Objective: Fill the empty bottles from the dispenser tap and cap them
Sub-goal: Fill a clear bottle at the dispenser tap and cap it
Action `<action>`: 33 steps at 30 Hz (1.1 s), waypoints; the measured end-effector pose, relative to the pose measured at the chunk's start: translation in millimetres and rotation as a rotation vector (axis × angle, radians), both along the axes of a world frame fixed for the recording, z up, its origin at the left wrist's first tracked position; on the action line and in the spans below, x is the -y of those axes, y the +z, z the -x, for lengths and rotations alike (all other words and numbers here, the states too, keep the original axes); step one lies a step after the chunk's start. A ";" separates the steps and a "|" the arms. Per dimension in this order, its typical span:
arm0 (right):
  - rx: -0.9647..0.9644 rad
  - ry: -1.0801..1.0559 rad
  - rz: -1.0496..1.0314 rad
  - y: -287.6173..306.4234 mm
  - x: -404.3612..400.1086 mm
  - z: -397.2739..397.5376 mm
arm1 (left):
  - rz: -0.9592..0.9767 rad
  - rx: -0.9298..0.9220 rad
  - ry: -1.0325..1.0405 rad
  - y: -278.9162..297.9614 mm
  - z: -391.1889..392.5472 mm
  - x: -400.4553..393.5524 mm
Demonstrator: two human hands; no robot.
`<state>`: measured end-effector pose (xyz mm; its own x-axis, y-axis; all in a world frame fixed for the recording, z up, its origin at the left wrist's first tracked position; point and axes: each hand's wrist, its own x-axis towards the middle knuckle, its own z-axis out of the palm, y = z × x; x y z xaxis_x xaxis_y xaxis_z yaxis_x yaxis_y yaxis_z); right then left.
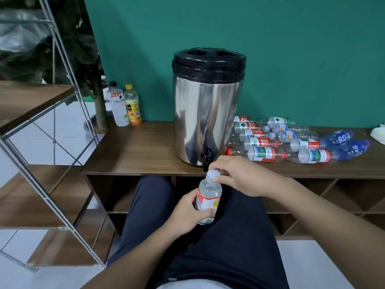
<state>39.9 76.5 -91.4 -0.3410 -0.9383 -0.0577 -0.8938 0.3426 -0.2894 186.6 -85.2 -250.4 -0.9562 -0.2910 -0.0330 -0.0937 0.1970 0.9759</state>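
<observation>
Gripping the clear plastic bottle [208,197] at lower centre, the left hand [187,209] wraps its label; the right hand [239,176] pinches the white cap [214,174] above.

Dark navy trousers [225,236], white shirt hem [187,285], bare forearms

Mirror-bright metal dispenser [205,113] with matt black plastic lid [209,61] — clear glossy plastic bottle [207,197] — wood-grain shelf [135,151].
</observation>
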 end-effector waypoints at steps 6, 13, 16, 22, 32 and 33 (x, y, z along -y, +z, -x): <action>-0.124 0.012 0.031 12.6 24.4 -23.2 | -0.030 -0.034 0.060 16.2 -19.3 10.2; -0.313 -0.001 -0.037 27.4 53.8 -38.1 | 0.095 -0.053 0.109 24.1 -38.8 32.7; -0.457 -0.048 -0.048 33.3 69.8 -47.8 | 0.110 -0.071 0.148 27.3 -44.0 42.3; -0.215 0.144 -0.017 62.1 88.7 -48.1 | 0.068 -0.119 0.224 42.3 -47.7 77.3; -0.195 0.242 0.004 78.9 172.2 -41.0 | 0.041 -0.194 0.314 65.8 -45.3 136.6; -0.191 0.224 0.017 80.6 179.8 -41.6 | 0.050 -0.196 0.329 67.0 -44.4 142.9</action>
